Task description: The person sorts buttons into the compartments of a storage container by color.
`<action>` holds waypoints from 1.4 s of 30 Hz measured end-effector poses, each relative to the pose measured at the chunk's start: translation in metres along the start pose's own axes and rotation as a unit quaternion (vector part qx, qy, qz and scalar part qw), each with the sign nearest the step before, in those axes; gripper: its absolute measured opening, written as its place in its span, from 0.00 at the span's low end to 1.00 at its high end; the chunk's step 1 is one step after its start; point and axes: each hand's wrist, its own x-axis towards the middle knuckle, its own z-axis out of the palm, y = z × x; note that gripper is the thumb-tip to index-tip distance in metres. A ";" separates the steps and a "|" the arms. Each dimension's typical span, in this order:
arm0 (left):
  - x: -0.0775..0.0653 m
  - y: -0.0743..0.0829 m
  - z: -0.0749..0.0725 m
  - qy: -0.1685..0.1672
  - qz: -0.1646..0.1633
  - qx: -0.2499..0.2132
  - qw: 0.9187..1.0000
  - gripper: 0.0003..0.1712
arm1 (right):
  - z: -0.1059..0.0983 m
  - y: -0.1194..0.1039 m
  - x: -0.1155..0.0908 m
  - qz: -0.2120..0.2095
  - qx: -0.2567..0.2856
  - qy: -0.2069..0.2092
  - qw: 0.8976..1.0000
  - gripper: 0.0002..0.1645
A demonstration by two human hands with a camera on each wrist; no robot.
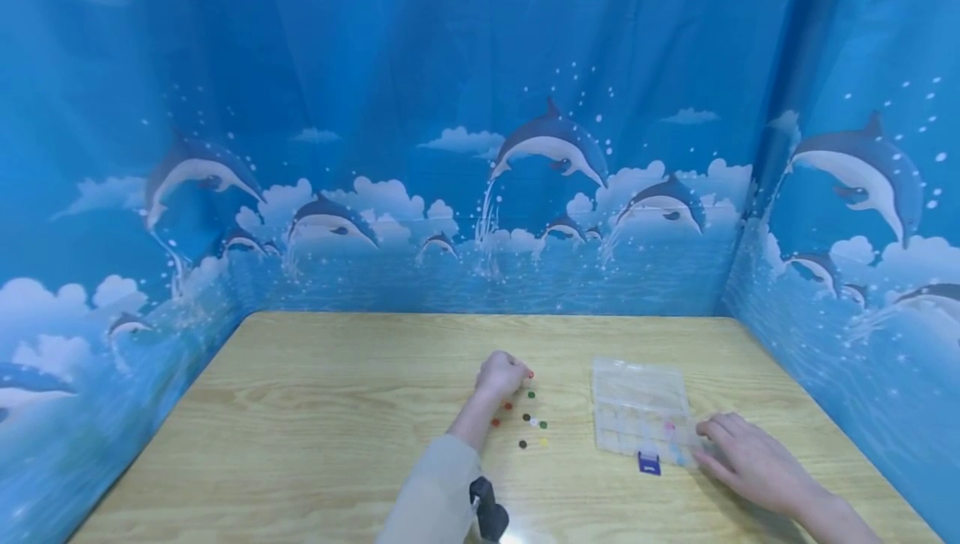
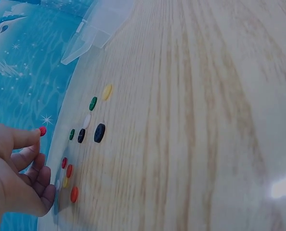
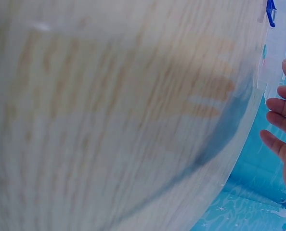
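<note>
My left hand (image 1: 499, 373) pinches a small red button (image 2: 43, 131) between thumb and forefinger, above the table. Below and beside it lie several loose buttons: a yellow button (image 2: 107, 92), a large black button (image 2: 99, 133), a white button (image 2: 87, 121), green ones and an orange-red button (image 2: 74, 194). On the right stands a clear compartment box (image 1: 617, 442) with its lid (image 1: 641, 381) laid back and a blue latch (image 1: 649, 464) at the front. My right hand (image 1: 752, 459) is at the box's right side, its fingers relaxed; whether they touch it I cannot tell.
The wood-patterned table (image 1: 322, 419) reaches back to a blue dolphin-print curtain (image 1: 390, 152), which also hangs along both sides. Inside the box, a pink piece (image 1: 669, 426) shows in one compartment. A black device (image 1: 489, 511) sits at my left sleeve.
</note>
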 end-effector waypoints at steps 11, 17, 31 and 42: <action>-0.001 0.007 0.004 -0.041 0.060 -0.054 0.996 0.03 | 0.001 0.001 0.003 -0.013 0.006 0.011 1.000 0.19; -0.007 0.016 0.008 -0.069 0.093 -0.074 0.990 0.04 | 0.001 0.002 0.003 -0.018 0.005 0.014 1.000 0.19; -0.023 0.032 0.029 -0.103 0.117 -0.092 0.983 0.04 | 0.001 0.000 0.000 -0.008 0.007 0.007 1.000 0.19; -0.030 0.040 0.051 -0.103 0.124 -0.101 0.982 0.03 | 0.002 0.002 0.001 -0.010 0.011 0.007 1.000 0.19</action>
